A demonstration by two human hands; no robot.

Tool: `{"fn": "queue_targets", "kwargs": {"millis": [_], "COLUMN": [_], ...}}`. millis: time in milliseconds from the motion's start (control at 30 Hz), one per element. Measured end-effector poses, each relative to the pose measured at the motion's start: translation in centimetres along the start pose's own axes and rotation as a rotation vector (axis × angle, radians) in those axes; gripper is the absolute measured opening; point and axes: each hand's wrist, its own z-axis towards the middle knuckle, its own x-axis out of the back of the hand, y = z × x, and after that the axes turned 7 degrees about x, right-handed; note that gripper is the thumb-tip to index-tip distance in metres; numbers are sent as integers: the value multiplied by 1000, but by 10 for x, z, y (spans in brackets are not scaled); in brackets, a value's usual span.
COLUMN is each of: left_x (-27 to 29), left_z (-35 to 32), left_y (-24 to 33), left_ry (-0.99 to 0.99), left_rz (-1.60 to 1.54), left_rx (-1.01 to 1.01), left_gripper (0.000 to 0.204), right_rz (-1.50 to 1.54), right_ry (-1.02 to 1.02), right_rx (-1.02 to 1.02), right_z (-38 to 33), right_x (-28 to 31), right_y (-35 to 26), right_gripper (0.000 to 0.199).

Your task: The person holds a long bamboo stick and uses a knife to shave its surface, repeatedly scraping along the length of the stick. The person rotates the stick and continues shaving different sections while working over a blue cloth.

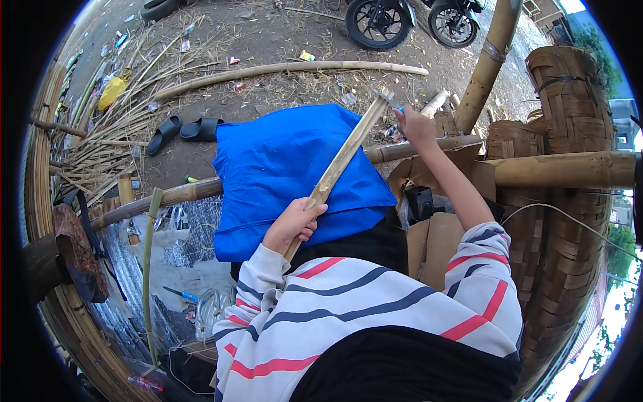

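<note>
Single view: head-worn fisheye, left of a pair, looking steeply down from close above the wearer's striped sleeves, with the left hand (293,223) near centre and the right hand (416,126) reaching farther out to the right. It faces forward over a blue cloth (288,167) toward far ground with bamboo poles (281,70) and motorcycle wheels (377,23). Rim is dark and bent, so edge detail is probably unreliable; no second view shares the scene.
</note>
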Motion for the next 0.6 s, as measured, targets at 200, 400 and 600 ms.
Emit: {"fn": "queue_targets", "kwargs": {"millis": [200, 400, 600], "left_x": [1, 2, 0], "left_z": [-5, -4, 6], "left_y": [-4, -4, -1], "left_ry": [-17, -26, -48], "left_rz": [-7, -10, -11], "left_rx": [17, 1, -5], "left_gripper": [22, 21, 19], "right_rz": [-193, -94, 63], "right_ry": [-5, -50, -141], "right_rx": [-282, -93, -695], "right_z": [3, -8, -10], "right_x": [-9, -6, -1], "right_y": [21, 1, 1], "right_gripper": [38, 37, 50]}}
